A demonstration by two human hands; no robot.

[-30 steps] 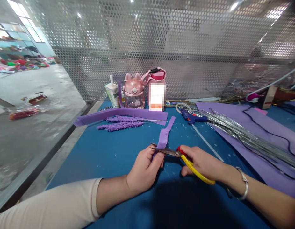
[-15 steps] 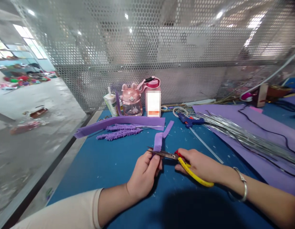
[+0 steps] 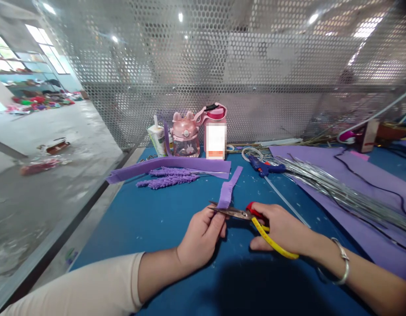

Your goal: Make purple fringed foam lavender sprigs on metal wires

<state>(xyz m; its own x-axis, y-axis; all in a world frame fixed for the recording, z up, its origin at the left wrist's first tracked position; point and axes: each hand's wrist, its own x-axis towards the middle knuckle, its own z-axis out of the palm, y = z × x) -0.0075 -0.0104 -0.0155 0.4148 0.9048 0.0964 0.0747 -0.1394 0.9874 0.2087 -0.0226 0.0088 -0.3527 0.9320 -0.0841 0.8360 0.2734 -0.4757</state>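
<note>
My left hand (image 3: 201, 237) is closed, pinching the near end of a light purple strip (image 3: 226, 193) over the blue table. The strip's far end reaches away toward the bottles. In my right hand (image 3: 278, 228) are scissors (image 3: 234, 212) with one red and one yellow handle. Their blades are slightly parted and lie across the strip, just beyond my left fingertips. Behind my hands lie purple lavender-like stems (image 3: 170, 180) and a longer, wider purple band (image 3: 176, 164).
A pink-lidded cup (image 3: 186, 136), a pink bottle (image 3: 216, 115) and a drink carton (image 3: 157, 139) stand at the back. Rightward are a blue glue gun (image 3: 265, 167), a bundle of silvery wires (image 3: 334, 193) and purple sheets (image 3: 383, 175). Perforated metal rises behind.
The camera view has shifted slightly, so the scene sits a little further right. The scissor blades have parted somewhat around the strip. Both hands keep their holds.
</note>
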